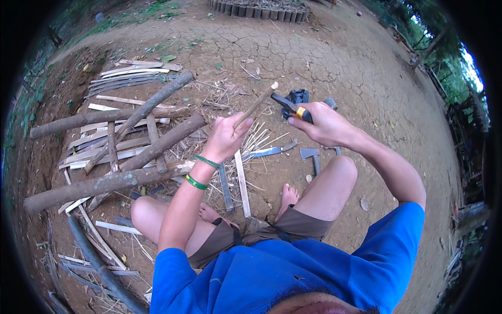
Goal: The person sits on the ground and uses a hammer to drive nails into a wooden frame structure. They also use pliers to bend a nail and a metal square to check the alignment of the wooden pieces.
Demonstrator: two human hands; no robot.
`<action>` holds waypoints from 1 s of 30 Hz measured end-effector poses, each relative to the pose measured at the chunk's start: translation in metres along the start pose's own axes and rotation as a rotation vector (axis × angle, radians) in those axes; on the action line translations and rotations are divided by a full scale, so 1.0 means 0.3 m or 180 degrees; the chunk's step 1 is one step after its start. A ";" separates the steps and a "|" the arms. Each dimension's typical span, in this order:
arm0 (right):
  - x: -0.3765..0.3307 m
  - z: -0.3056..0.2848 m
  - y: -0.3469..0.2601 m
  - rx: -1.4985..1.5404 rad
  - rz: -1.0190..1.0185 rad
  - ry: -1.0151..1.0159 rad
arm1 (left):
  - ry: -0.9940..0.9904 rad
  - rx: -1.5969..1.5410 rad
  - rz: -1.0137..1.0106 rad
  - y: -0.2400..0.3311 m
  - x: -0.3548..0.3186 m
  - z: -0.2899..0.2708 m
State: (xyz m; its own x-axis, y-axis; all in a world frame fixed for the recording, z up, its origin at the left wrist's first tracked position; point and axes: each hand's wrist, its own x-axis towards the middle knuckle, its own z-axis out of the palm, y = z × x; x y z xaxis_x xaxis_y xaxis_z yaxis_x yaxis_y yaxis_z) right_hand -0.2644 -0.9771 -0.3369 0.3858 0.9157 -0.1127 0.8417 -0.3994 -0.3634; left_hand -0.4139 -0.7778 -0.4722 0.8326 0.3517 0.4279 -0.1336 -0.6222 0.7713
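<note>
The right hand (325,125) covers most of the knife (289,106) handle, so only a yellow band and the dark blade show. Behind that hand, a dark blue cloth (298,96) is partly hidden. The left hand (226,137) hides the lower end of the stick (256,104). Near the right knee, the hatchet (311,156) handle is cut short by the leg.

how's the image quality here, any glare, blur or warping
Head view: soft, even daylight with hardly any shadows; glare only in the blown-out sky patch at the upper right; strong fisheye bending with a black rim; the left hand, right hand and stick are sharp, the edges softer.
</note>
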 end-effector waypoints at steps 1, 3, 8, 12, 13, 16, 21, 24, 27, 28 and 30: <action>0.013 0.004 0.006 -0.0358 -0.0166 0.0357 | 0.0029 0.0003 -0.0211 0.011 -0.005 0.011; 0.085 -0.031 0.043 -0.1592 -0.0096 0.0721 | -0.0061 -0.0025 -0.0621 0.009 0.002 0.030; 0.158 -0.063 0.175 -0.3070 -0.0875 0.1237 | -0.0267 -0.0312 -0.1295 -0.058 0.041 0.155; 0.193 -0.079 0.183 -0.2112 -0.0003 0.0066 | 0.0138 -0.0430 -0.1613 -0.081 0.100 0.226; 0.185 -0.044 0.126 -0.0644 0.0242 -0.0961 | 0.0428 -0.0414 -0.1656 -0.132 0.110 0.209; 0.067 0.019 0.001 0.1026 0.0185 -0.1792 | 0.1173 -0.2326 -0.2461 -0.359 0.136 0.068; 0.054 0.104 0.055 0.1466 -0.0060 -0.0847 | 0.0394 -0.2949 -0.2072 -0.235 -0.010 0.066; 0.120 0.102 0.067 0.0871 0.0094 -0.0582 | 0.0084 -0.2677 -0.1556 -0.190 -0.030 0.039; 0.152 0.076 0.052 0.0615 0.0483 -0.0903 | 0.0342 -0.1680 -0.0891 -0.176 -0.031 0.025; 0.156 0.069 0.054 0.0987 0.0548 -0.1027 | 0.0381 -0.1361 -0.0807 -0.179 -0.032 0.016; 0.154 0.063 0.062 0.1628 0.0534 -0.1289 | 0.0272 -0.1235 -0.0592 -0.176 -0.034 0.007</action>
State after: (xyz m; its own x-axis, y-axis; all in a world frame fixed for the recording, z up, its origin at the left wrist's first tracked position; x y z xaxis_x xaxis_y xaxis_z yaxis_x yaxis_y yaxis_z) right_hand -0.2381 -0.9415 -0.3663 0.2396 0.8276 -0.5076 0.4592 -0.5573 -0.6918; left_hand -0.4141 -0.7499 -0.5183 0.8163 0.4996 0.2900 -0.1913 -0.2398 0.9518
